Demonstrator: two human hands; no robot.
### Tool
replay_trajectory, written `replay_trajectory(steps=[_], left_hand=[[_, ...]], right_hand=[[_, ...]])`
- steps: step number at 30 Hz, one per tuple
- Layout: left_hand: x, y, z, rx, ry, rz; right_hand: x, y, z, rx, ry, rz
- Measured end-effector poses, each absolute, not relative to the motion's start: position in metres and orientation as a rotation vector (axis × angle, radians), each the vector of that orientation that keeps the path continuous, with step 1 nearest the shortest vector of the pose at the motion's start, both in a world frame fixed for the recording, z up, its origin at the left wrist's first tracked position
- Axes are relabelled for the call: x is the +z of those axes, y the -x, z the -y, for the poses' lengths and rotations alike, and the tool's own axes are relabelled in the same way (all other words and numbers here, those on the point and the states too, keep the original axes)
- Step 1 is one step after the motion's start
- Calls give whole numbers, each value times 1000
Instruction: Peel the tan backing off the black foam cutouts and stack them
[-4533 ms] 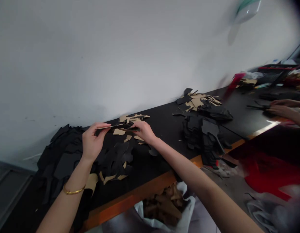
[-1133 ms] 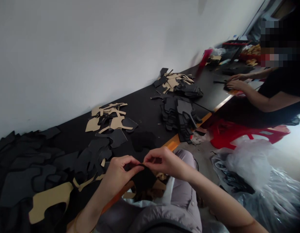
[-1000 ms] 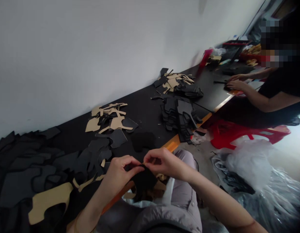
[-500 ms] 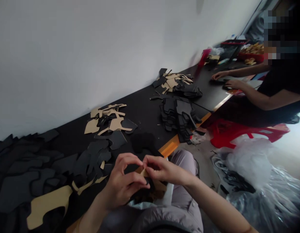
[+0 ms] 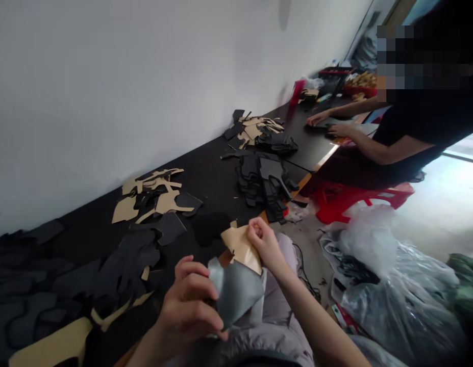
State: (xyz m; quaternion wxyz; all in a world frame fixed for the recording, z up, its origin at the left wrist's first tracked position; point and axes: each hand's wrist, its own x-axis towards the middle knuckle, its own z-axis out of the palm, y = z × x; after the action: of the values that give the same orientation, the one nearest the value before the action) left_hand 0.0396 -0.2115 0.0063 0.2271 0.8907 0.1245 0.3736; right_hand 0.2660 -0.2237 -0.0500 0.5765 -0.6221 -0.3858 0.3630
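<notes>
We have the tan sheet [image 5: 242, 247] pinched near its upper right corner between the thumb and fingers of our right hand [image 5: 264, 244], up over our lap by the table's front edge, with the glossy grey sheet [image 5: 240, 293] just below it. Our left hand [image 5: 194, 300] curls, fingers spread, at the grey sheet's left edge (whether it truly grips there, we cannot tell), and beyond, on the black table [image 5: 205, 173], lie tan and black cut pieces [image 5: 167, 201].

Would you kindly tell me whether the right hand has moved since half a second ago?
Yes: the right hand has moved to the right and closer to the stack of black pieces.
</notes>
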Motion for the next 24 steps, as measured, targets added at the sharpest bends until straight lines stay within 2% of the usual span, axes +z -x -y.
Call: replay_trajectory(steps=[4, 10, 16, 20, 24], left_hand=[[5, -36, 211, 1122, -2116, -305], [7, -23, 189, 1352, -1071, -260], [24, -25, 185, 1452, -684, -373], [22, -31, 188, 1388, -724, -308], [17, -32, 188, 1347, -735, -183]], right_hand=[[-79, -304, 238, 718, 1552, 668], [-136, -350, 273, 583, 1709, 514], [-176, -285, 296, 701, 1757, 758], [-169, -233, 301, 941, 1676, 1283], [-113, -223, 297, 1097, 1505, 1540]])
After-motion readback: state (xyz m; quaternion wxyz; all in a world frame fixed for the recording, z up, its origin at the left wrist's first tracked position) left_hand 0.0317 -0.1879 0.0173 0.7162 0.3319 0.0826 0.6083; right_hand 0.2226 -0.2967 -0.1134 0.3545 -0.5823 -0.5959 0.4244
